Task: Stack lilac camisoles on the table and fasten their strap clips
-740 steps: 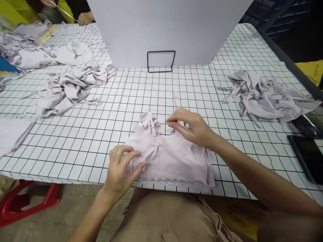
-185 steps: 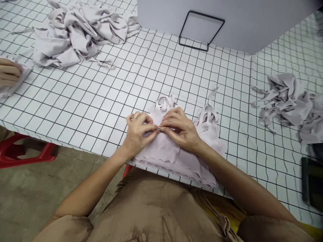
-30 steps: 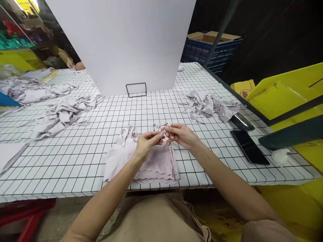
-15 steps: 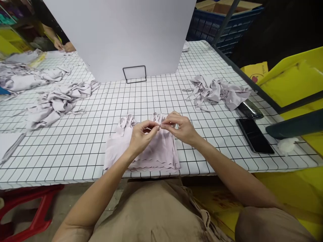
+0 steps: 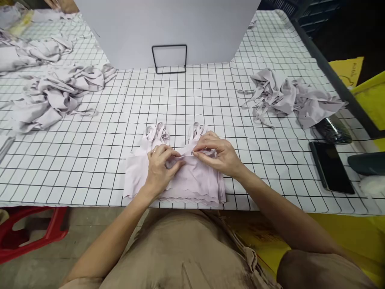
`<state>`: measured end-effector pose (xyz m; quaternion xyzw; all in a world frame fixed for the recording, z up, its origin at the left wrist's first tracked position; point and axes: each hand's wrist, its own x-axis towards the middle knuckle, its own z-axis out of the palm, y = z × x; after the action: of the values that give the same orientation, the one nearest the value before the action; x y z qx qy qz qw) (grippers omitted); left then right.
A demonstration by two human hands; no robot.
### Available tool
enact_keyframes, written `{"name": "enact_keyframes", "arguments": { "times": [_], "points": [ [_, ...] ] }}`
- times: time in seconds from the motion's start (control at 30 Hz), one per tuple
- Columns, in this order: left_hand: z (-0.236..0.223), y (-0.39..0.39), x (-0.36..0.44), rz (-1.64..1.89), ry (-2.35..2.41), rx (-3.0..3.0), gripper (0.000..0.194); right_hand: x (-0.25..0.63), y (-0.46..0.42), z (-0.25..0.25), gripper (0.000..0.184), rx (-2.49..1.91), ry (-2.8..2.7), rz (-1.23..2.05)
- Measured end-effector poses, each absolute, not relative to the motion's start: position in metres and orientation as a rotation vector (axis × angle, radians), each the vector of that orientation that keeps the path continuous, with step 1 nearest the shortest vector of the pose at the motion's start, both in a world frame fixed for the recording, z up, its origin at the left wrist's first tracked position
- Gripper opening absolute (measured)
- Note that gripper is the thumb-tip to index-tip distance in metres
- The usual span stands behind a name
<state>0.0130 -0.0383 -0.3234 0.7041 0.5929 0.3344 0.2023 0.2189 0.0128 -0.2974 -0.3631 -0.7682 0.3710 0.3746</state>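
A stack of pale pink strappy tops (image 5: 192,182) lies flat at the table's front edge, with looped straps at its far side and wavy hems towards me. My left hand (image 5: 161,164) pinches the upper edge of the top one between thumb and fingers. Just to its right, my right hand (image 5: 218,154) pinches the same top near the base of its right strap. A tiny pale spot shows at the right fingertips, too small to name. Both hands partly cover the neckline.
Crumpled pale garments lie in a left pile (image 5: 60,94) and a right pile (image 5: 288,96). A phone (image 5: 331,166) rests at the right. Behind stands a white board (image 5: 168,32) with a black wire stand (image 5: 170,73). A red stool (image 5: 33,230) is below left. Another person's hand (image 5: 67,5) shows at far left.
My hands have moved slightly apart from fingertips nearly meeting, and the neckline edge now stretches between them. My view has tilted down and shifted left.
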Motion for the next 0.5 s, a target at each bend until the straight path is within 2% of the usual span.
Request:
{"name": "enact_keyframes", "arguments": {
  "times": [0.23,0.5],
  "points": [
    [-0.330,-0.042,0.010,0.979,1.550,1.990,0.004,0.203,0.015,-0.306,0.011,-0.804,-2.100,0.916],
    [-0.333,-0.040,0.012,0.988,1.566,1.982,0.013,0.198,0.015,-0.316,0.011,-0.786,-2.180,0.857]
  ]
}}
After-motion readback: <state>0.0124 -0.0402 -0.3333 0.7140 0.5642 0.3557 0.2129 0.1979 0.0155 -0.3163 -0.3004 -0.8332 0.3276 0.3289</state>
